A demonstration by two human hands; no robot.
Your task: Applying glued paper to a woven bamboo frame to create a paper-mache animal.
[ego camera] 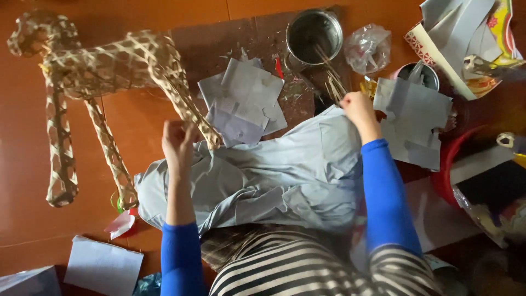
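— What is the person wearing?
— Bright blue long sleeves reach from the upper arms to the wrists.
— Anything over them?
— A black-and-white striped top covers the shoulders and body; both hands are bare.

The polished reddish-brown wooden surface carries a woven lattice animal frame lying on its side at the left. A brown cardboard sheet lies at the middle top, with a stack of grey paper pieces and a metal pot holding thin sticks on it. A large grey sheet spreads across the centre. More grey paper lies at the lower left, and a crumpled clear plastic bag sits beside the pot.
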